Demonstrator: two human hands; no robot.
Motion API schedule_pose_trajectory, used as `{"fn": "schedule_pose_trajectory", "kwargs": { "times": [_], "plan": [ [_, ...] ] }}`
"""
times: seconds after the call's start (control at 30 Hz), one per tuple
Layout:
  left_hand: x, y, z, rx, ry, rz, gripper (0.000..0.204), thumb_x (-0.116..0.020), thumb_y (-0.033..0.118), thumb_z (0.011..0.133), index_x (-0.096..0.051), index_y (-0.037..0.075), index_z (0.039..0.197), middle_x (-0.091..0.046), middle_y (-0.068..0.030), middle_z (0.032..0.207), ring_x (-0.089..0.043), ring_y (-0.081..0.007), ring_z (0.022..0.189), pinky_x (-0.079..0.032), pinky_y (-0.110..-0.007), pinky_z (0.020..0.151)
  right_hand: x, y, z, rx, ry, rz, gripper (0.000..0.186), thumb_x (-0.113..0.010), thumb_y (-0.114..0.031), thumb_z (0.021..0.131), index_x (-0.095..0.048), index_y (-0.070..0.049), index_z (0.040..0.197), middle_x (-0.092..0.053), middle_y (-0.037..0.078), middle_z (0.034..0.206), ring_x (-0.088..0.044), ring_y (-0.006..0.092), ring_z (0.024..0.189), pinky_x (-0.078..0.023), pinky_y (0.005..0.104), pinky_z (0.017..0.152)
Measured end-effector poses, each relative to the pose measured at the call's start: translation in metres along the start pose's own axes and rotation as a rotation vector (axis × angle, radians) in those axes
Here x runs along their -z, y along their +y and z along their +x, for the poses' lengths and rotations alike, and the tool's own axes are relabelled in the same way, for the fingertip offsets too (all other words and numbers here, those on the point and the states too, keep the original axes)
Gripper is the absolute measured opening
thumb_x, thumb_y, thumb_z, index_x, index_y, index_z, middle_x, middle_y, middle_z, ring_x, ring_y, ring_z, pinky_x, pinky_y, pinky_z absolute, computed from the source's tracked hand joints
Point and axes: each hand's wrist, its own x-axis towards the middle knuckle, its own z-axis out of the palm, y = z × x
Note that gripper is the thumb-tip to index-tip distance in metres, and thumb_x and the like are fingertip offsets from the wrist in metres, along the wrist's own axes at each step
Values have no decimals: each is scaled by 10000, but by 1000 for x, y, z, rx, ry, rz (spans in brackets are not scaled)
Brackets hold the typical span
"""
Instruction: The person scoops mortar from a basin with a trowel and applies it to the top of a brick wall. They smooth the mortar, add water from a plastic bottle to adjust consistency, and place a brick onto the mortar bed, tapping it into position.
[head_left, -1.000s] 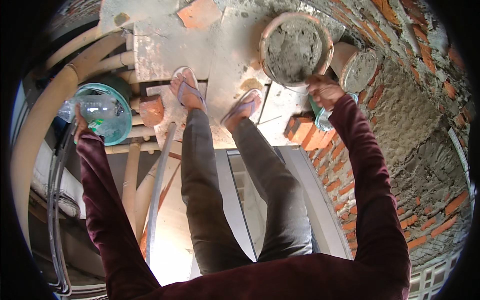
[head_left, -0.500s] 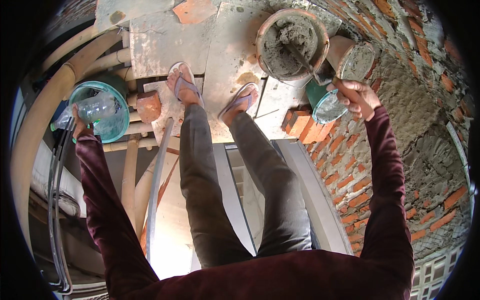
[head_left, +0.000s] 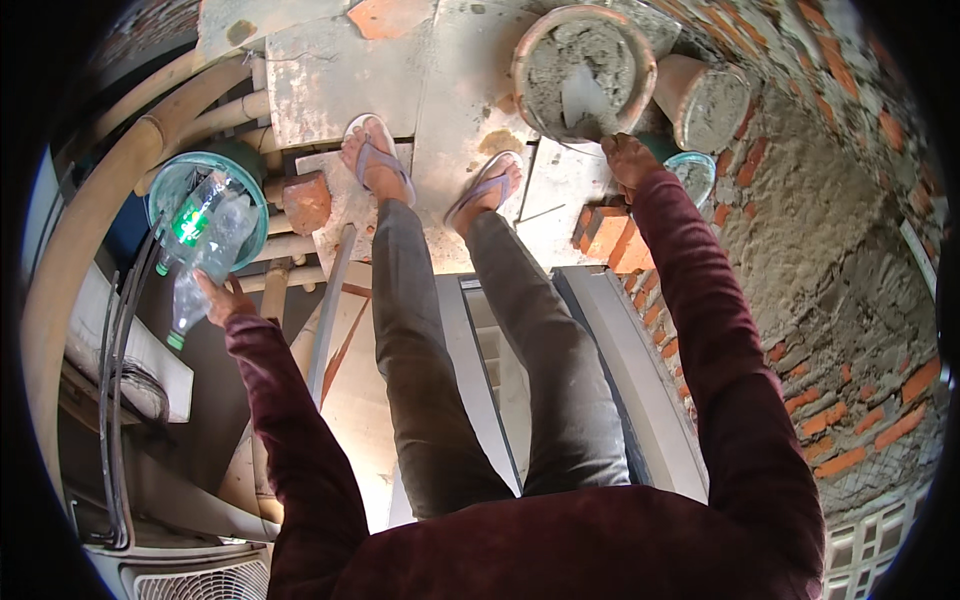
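My left hand (head_left: 222,298) is closed on a clear plastic bottle (head_left: 190,305) whose green cap points down toward me. Its upper end lies over the teal bucket (head_left: 262,228), next to a second clear bottle (head_left: 192,218) with a green label. On the far right, my right hand (head_left: 630,163) grips a trowel (head_left: 583,100); its handle is mostly hidden in my fist. The trowel's blade lies over the grey mortar (head_left: 560,58) in the round bucket (head_left: 523,95).
A second mortar-crusted bucket (head_left: 683,112) leans by the brick wall (head_left: 800,240). Below it sits a smaller green container (head_left: 697,163). Stacked bricks (head_left: 612,238) lie near my right foot, a broken brick (head_left: 306,202) near my left. Bamboo poles (head_left: 80,240) run along the left.
My left hand has moved right and nearer, and a second bottle now shows. My right hand has moved left toward the mortar bucket, turning the trowel so its blade shows.
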Motion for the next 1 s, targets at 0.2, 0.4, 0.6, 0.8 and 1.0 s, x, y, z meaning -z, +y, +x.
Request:
{"fn": "schedule_pose_trajectory", "kwargs": {
  "times": [0.2,0.4,0.6,0.8,1.0],
  "plan": [
    [57,92,-69,83,-103,-601,530,-733,190,855,-515,-8,1296,-590,-138,1239,-592,-245,1085,-496,-389,917,50,21,-42,249,-157,-290,394,-372,-341,1014,-578,-8,1059,-598,215,978,-619,331,863,-489,441,779],
    [81,183,-112,-227,-929,-185,446,-702,206,863,-570,-32,1216,-602,-140,1220,-597,-236,1080,-465,-366,946,50,-12,-26,44,-1,-142,368,-401,-242,956,-614,-7,1143,-611,207,1162,-597,309,1100,-479,413,969],
    [-9,320,-168,-467,-1503,-465,417,-559,270,967,-549,-32,1255,-610,-125,1215,-556,-218,1136,-419,-334,986,14,36,-6,176,-124,-321,270,-458,-160,918,-647,-4,1031,-642,199,1045,-660,327,944,-530,425,870],
    [-84,393,-274,395,-1863,-687,565,-470,496,989,-509,36,1315,-615,-99,1159,-599,-200,1039,-481,-350,926,46,89,-87,-28,30,-213,437,-464,-173,889,-462,-2,1292,-635,223,1093,-653,352,931,-535,456,834],
    [-125,410,-290,808,-1821,-713,600,-508,563,945,-517,72,1289,-623,-102,1130,-626,-234,967,-542,-414,826,11,118,-110,92,361,-57,482,-526,-219,884,-461,20,1297,-615,270,1068,-629,387,922,-511,486,824]
  ]
}}
